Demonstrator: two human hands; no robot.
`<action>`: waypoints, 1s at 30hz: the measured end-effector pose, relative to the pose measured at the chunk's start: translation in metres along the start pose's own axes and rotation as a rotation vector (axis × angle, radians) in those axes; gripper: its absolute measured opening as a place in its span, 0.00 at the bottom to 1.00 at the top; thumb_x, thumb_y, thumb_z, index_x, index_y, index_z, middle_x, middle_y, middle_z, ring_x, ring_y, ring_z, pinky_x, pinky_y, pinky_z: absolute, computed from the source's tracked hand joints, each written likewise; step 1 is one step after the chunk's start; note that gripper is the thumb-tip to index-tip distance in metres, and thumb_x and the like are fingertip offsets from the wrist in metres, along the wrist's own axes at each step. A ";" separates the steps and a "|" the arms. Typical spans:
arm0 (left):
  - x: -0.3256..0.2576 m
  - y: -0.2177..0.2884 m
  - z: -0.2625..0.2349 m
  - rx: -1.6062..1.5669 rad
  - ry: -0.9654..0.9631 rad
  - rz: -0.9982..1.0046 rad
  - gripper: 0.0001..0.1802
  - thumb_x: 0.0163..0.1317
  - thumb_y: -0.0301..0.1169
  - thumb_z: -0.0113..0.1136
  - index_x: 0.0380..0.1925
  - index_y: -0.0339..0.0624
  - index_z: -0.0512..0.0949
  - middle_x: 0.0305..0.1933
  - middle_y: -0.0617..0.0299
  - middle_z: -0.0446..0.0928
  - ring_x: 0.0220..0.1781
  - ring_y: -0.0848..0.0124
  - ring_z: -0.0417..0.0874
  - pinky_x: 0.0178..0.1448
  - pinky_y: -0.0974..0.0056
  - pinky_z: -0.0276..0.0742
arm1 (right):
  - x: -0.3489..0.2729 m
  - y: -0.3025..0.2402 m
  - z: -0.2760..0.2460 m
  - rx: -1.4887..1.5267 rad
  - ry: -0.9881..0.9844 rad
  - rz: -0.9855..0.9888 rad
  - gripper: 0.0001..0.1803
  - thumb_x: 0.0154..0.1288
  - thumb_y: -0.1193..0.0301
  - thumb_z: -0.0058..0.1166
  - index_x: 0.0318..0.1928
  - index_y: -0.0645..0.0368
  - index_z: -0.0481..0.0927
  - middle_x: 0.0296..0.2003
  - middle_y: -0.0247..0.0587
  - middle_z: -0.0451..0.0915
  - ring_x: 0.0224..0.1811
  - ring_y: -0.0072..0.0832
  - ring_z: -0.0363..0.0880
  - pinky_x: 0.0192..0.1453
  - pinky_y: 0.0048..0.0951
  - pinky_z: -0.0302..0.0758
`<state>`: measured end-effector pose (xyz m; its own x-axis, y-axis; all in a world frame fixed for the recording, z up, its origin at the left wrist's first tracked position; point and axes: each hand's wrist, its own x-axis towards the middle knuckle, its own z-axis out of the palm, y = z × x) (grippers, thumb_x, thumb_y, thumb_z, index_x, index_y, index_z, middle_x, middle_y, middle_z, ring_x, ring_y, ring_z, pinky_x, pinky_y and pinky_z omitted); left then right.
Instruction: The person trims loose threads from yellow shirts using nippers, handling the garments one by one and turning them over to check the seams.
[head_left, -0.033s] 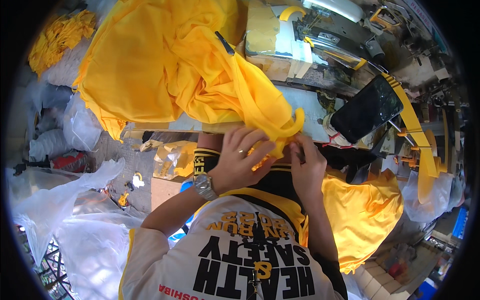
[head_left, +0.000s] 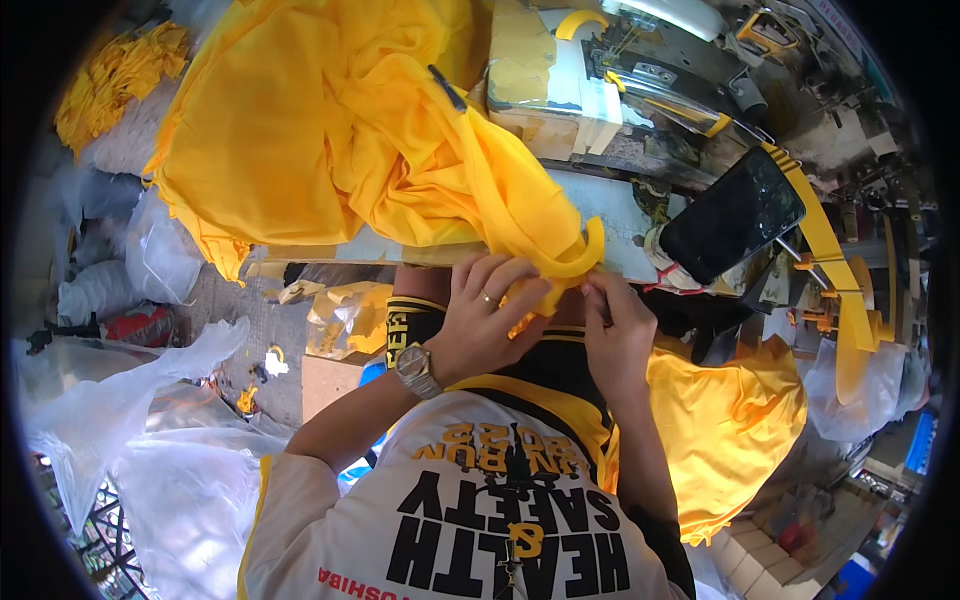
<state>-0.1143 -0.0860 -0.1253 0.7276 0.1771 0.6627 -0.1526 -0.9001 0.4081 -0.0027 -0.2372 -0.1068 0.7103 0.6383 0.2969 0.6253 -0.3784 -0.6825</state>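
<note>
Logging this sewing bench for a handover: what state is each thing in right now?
Yellow fabric strip: curled, pinched by both hands.
Left hand: gripping the strip.
Right hand: fingertips on the strip.
Heaped yellow cloth: crumpled on the table.
Black phone: screen dark, propped tilted.

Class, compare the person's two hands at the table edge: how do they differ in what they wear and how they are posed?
The left hand wears a ring, with a metal wristwatch on its wrist; the right hand is bare. The left hand spreads its fingers across the yellow fabric strip; the right hand pinches at the strip with its fingertips bunched. Both work the same end of the strip, close together.
</note>
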 end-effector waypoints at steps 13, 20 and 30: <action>0.008 -0.021 -0.027 -0.050 -0.039 -0.006 0.20 0.43 0.13 0.63 0.38 0.41 0.79 0.39 0.58 0.75 0.40 0.58 0.77 0.41 0.59 0.74 | -0.032 0.075 -0.225 -0.312 0.653 0.277 0.06 0.70 0.76 0.49 0.42 0.62 0.79 0.28 0.28 0.76 0.24 0.12 0.65 0.27 0.16 0.63; 0.017 -0.010 -0.036 -0.081 0.000 0.004 0.18 0.45 0.11 0.60 0.38 0.38 0.77 0.44 0.54 0.79 0.41 0.57 0.80 0.44 0.59 0.76 | -0.004 -0.010 0.005 0.539 -0.265 0.314 0.15 0.61 0.76 0.62 0.49 0.62 0.81 0.28 0.31 0.80 0.22 0.17 0.72 0.28 0.21 0.70; -0.001 -0.015 -0.035 -0.129 -0.015 0.052 0.18 0.44 0.18 0.64 0.39 0.34 0.76 0.42 0.51 0.78 0.36 0.55 0.80 0.38 0.59 0.76 | -0.001 0.021 -0.117 0.664 -0.050 0.331 0.03 0.64 0.77 0.59 0.35 0.64 0.81 0.22 0.31 0.77 0.20 0.11 0.66 0.21 0.16 0.57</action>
<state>-0.1357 -0.0586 -0.1103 0.7263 0.1250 0.6759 -0.2741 -0.8491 0.4516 0.0468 -0.3241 -0.0433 0.8022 0.5969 -0.0143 0.0429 -0.0815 -0.9957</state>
